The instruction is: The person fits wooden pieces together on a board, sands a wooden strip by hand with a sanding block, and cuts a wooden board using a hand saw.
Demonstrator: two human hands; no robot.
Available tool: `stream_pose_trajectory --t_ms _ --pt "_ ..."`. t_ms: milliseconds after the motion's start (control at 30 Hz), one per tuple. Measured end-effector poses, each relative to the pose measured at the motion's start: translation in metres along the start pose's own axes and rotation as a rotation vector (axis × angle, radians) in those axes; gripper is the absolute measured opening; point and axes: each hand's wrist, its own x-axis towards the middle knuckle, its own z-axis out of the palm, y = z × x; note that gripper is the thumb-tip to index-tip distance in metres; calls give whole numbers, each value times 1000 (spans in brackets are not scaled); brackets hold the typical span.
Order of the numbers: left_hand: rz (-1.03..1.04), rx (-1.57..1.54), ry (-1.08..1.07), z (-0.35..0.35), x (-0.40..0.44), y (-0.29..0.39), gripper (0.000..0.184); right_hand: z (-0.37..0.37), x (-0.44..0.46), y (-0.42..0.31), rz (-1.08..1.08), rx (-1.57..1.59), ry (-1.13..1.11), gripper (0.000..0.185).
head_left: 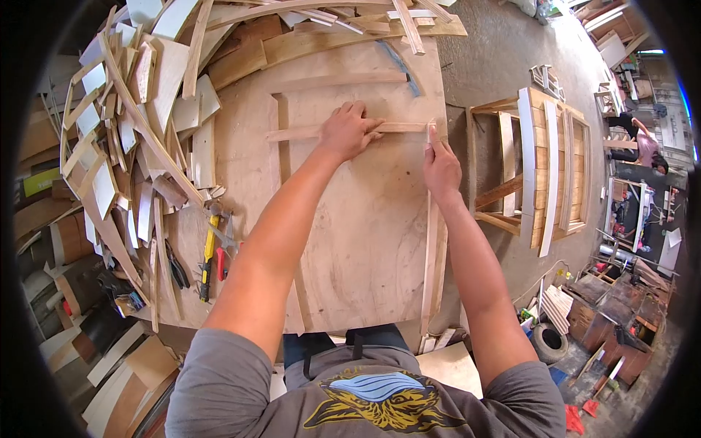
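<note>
Scrap wood point(164, 80) crowds the tabletop point(358, 226) as left hand point(349, 132) and right hand point(442, 169), grip narrow, hold wooden strips point(406, 127).

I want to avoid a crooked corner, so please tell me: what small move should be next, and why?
Probably a light squaring nudge with the right hand: its fingers are at the corner where the narrow pale wooden crosspiece meets the long pale wooden strip, while the left hand rests on the crosspiece and could steady it.
</note>
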Motion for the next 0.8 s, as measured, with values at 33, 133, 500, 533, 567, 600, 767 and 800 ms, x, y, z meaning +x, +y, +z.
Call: stream_pose_trajectory --t_ms 33,133,500,533,567,600,767,800 --pt "3 2 1 -1 -1 0 36 -1 0 -1 2 -2 7 51" --pt "22 -1 17 1 -2 -5 39 -1 0 -3 24 -21 8 48" --pt "-21 108 174 -9 -40 -27 36 -13 -1 -9 35 -100 -62 54" --pt "-11 105 185 -7 -40 -28 35 -16 -1 -10 29 -91 -69 55" --pt "-2 102 195 -6 -40 -29 34 -18 -2 -11 24 -82 -77 56" --pt "7 99 205 -6 -39 -29 32 -20 -2 -11 18 -73 -85 57" --pt "14 129 208 -8 -41 -28 31 -20 -19 -11 31 -46 -69 58" --pt "11 142 203 -10 -42 -27 31 -22 -23 -12 34 -36 -62 58"
